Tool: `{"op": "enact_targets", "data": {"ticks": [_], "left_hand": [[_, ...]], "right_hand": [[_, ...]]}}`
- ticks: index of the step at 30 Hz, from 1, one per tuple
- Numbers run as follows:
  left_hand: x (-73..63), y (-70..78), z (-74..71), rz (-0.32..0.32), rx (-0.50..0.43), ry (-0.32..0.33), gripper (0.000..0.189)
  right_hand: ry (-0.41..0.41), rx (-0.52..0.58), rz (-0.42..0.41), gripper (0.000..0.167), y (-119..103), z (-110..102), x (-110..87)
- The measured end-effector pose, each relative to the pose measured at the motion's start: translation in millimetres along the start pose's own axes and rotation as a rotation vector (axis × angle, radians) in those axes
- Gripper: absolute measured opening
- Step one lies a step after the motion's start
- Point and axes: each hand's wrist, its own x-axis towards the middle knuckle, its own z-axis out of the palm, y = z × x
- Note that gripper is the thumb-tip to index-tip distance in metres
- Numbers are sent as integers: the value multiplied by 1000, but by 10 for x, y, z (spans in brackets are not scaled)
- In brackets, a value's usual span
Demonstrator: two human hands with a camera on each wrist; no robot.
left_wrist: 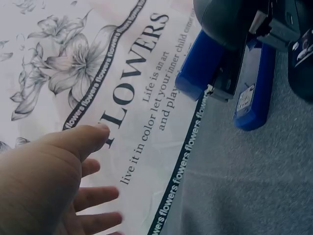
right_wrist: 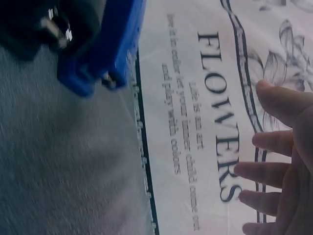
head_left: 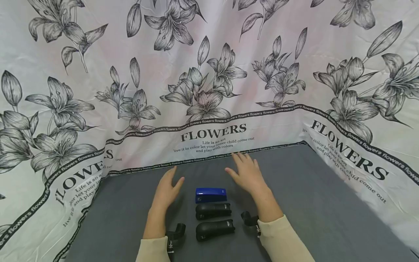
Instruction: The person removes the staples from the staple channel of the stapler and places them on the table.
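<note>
Three staplers lie in a column on the grey table between my forearms. Farthest back is the blue stapler (head_left: 211, 195), with a black stapler (head_left: 213, 211) close in front of it and another black stapler (head_left: 215, 230) nearest me. My left hand (head_left: 166, 190) hovers left of the blue stapler, thumb apart from the fingers, holding nothing. Beyond and to the right of it, my right hand (head_left: 247, 172) spreads its fingers near the back of the table, also without anything in it. In the left wrist view the blue stapler (left_wrist: 254, 93) shows its metal front end.
A white cloth (head_left: 216, 140) printed with flowers and lettering stands behind the grey table (head_left: 131, 203) and along both sides. Black camera mounts (head_left: 250, 219) sit on the inner side of each wrist, beside the staplers.
</note>
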Motion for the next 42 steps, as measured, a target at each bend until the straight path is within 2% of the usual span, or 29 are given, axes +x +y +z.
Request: {"op": "enact_targets", "data": {"ticks": [5,11,17,22,25,27,30,35,39,42], "left_hand": [[-20,-1,40,0,-137,-54,65],[-27,13,93,6,-290,-165,55],[-13,19,196,44,-317,-308,43],[-11,15,280,80,-342,-426,41],[-9,3,311,105,-335,-457,37],[-10,-5,333,113,-312,-453,32],[-5,7,377,108,-269,-442,28],[-11,25,413,79,-220,-429,28],[-15,24,417,73,-202,-425,30],[-11,22,413,82,-196,-419,31]], "right_hand": [[-31,24,-112,68,-189,74,-21],[-133,99,-199,63,-446,148,-58],[-246,140,-267,59,-614,180,-106],[-298,133,-336,51,-707,256,-159],[-333,93,-386,48,-764,340,-193],[-347,58,-418,46,-801,396,-213],[-319,-10,-440,42,-830,462,-239],[-201,-115,-461,41,-869,556,-272],[-123,-171,-438,41,-893,619,-275],[-85,-173,-421,40,-901,646,-263]]}}
